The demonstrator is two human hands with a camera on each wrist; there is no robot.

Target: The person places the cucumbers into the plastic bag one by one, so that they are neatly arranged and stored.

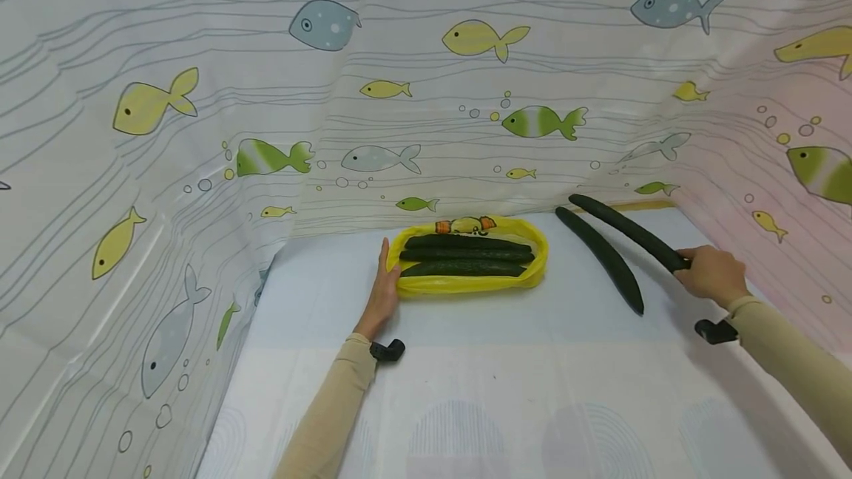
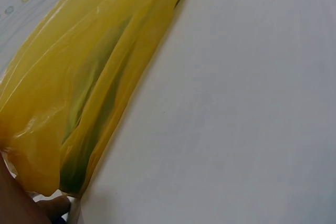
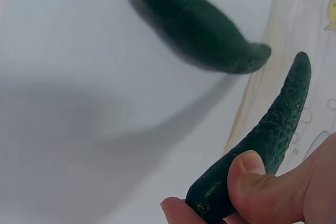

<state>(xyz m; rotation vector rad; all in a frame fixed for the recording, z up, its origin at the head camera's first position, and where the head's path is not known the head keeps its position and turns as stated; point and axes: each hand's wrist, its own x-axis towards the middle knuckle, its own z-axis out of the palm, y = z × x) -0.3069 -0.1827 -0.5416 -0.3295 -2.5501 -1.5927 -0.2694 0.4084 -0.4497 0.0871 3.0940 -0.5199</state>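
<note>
My right hand (image 1: 715,274) grips a dark green cucumber (image 1: 629,229) by its near end, the thumb pressed on its skin in the right wrist view. The cucumber's far end points up and away, lifted off the table. A second cucumber (image 1: 604,261) lies on the table just left of it. An open yellow plastic bag (image 1: 466,285) lies at the back middle with several cucumbers (image 1: 466,256) side by side inside. At the bag's left end, my left hand (image 1: 382,294) holds its edge; in the left wrist view only part of that hand shows.
A white cloth (image 1: 506,383) with pale patterns covers the table. Fish-printed curtains (image 1: 426,117) hang close behind it and along both sides. Each wrist carries a black strap-on camera mount (image 1: 388,350).
</note>
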